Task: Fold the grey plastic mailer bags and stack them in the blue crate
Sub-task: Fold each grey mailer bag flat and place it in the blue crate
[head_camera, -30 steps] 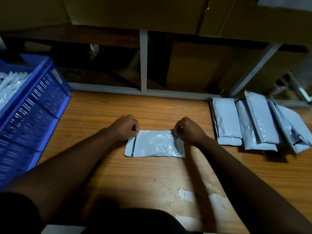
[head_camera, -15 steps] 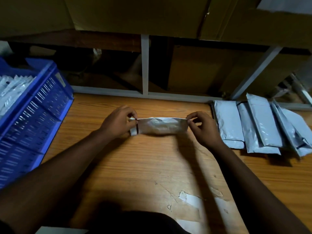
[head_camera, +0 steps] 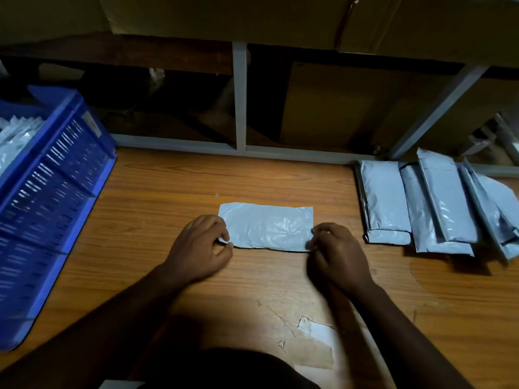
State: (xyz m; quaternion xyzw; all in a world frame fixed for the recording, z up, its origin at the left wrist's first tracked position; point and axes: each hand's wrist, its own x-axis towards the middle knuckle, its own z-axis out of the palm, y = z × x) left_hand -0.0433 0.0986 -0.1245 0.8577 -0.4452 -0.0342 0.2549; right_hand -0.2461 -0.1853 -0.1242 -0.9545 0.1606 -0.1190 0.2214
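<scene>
At the far left a blue crate [head_camera: 53, 192] is seen on the wooden table [head_camera: 174, 181], with pale folded bags [head_camera: 16, 136] already lying inside it against its near wall. Near the middle of the table a grey mailer bag [head_camera: 266, 226] is laid flat, long side running left to right. Its near left corner is pinched by the left hand [head_camera: 199, 248], fingers curled over the edge and thumb beneath, so the hand is closed on the bag. The near right corner is pinched in the same way by the right hand [head_camera: 337, 256], which is slightly blurred, though plastic is seen between its fingertips. At the right, well apart from the bag in hand, a loose row of unfolded mailers [head_camera: 432, 209] is spread against the far edge of the table, overlapping one another. A metal frame [head_camera: 239, 96] and cardboard boxes [head_camera: 331, 105] are seen beyond the table.

The step in hand is judged to be a fold of the near edge away toward the far edge. The plastic is slick and creased (it is likely to spring open), so a fold left unpressed may be lost on the way to the crate. If one corner is carried further than the other, a skewed fold would result and the stack in the crate would sit unevenly. A slip of either pinch is also possible, since only the corners are held.
</scene>
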